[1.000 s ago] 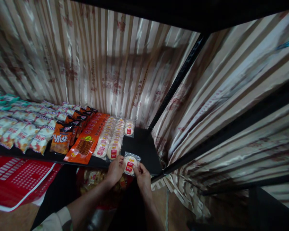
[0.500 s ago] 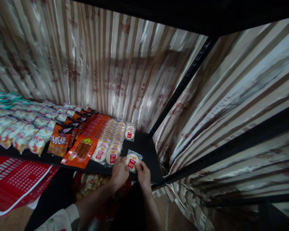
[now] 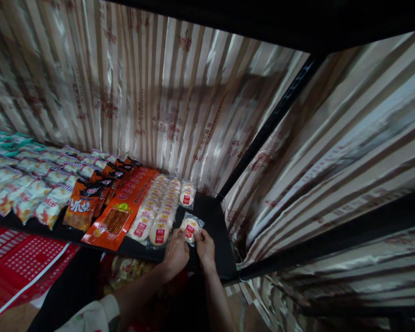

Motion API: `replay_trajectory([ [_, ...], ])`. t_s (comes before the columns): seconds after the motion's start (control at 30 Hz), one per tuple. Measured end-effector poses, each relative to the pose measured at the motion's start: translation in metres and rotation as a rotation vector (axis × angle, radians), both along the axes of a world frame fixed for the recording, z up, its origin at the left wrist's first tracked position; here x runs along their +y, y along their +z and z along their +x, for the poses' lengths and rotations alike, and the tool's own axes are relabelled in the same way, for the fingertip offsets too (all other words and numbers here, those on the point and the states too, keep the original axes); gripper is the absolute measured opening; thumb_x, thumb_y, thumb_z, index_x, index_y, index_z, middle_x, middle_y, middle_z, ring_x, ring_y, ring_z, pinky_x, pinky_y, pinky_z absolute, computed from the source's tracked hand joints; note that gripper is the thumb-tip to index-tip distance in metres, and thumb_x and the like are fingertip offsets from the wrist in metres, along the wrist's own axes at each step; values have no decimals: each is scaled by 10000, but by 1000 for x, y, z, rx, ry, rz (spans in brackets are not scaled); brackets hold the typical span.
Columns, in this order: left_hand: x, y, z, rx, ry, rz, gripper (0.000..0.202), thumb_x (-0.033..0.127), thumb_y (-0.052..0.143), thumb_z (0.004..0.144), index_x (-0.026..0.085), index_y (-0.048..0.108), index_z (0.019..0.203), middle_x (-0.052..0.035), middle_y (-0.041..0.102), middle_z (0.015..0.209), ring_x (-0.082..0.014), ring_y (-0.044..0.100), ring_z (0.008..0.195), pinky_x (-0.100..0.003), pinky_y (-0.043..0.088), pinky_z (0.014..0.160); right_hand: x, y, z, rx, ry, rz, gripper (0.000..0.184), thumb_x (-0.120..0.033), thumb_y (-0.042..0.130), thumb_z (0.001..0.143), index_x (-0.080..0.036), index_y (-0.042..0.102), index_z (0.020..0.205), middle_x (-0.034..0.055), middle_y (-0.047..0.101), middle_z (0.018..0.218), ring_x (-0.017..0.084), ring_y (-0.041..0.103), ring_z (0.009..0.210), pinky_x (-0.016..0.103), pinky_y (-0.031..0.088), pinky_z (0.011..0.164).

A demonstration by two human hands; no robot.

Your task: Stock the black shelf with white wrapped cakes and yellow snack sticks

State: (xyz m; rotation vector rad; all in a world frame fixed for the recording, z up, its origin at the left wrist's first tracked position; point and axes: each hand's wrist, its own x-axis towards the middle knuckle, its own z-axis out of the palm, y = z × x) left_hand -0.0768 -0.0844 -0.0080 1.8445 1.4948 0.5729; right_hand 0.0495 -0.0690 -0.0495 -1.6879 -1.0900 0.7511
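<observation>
Between my fingers is a clear packet of round white rice crackers [image 3: 191, 227] with a red label, held over the black shelf. My left hand [image 3: 177, 251] pinches its lower left edge, and my right hand [image 3: 204, 249] grips its right side. To the left, matching rice cracker packets [image 3: 161, 226] overlap in two rows running toward the back. A single rice cracker packet [image 3: 187, 195] lies behind the one I hold, beside the far end of those rows.
Flat orange snack packs [image 3: 119, 214], orange-black bags [image 3: 81, 205] and white snack bags [image 3: 51, 205] fill the black shelf [image 3: 214, 221] leftward. A red basket [image 3: 20, 263] stands below left. A black post [image 3: 263, 133] rises at the back corner before striped curtains [image 3: 173, 92].
The held packet has shifted slightly away from me, toward the back of the shelf, with both hands still on it. The camera view has tilted a little.
</observation>
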Motion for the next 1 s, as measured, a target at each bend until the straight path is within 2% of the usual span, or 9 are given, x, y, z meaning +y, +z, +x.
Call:
replay_trajectory([
  [0.13, 9, -6, 6, -6, 8, 1, 537, 66, 386, 766, 48, 471, 1296, -150, 441, 1367, -219, 381, 1285, -281, 257, 1100, 12, 3, 2, -25, -8, -10, 406, -522, 516, 674, -168, 647, 822, 46, 685, 715, 193, 609, 643, 279, 451, 607],
  [0.4, 27, -9, 15, -10, 22, -25, 562, 67, 383, 772, -3, 419, 1329, -194, 376, 1419, -252, 315, 1338, -320, 237, 1121, 38, -2, 6, -38, 6, 39, 397, -493, 502, 700, -164, 658, 857, 64, 707, 793, 195, 629, 705, 283, 466, 665],
  [0.6, 42, -3, 17, -12, 15, -25, 580, 36, 375, 754, -7, 411, 1332, -187, 352, 1434, -237, 306, 1345, -302, 230, 1129, 61, -8, 6, -54, -23, 50, 419, -486, 511, 684, -155, 680, 879, 73, 716, 808, 212, 636, 724, 300, 471, 676],
  [0.83, 57, -3, 19, 9, 41, -22, 596, 26, 386, 757, 16, 385, 1353, -158, 328, 1455, -215, 325, 1336, -262, 236, 1122, 82, -14, 8, -85, -71, 37, 474, -502, 522, 661, -148, 700, 920, 102, 720, 893, 249, 648, 825, 330, 473, 772],
  [1.0, 64, -2, 21, -9, 56, -23, 618, 17, 386, 744, 5, 364, 1362, -172, 315, 1458, -219, 335, 1330, -249, 256, 1109, 94, -16, 8, -93, -83, 63, 466, -504, 525, 677, -166, 706, 942, 87, 723, 891, 246, 651, 840, 324, 479, 766],
])
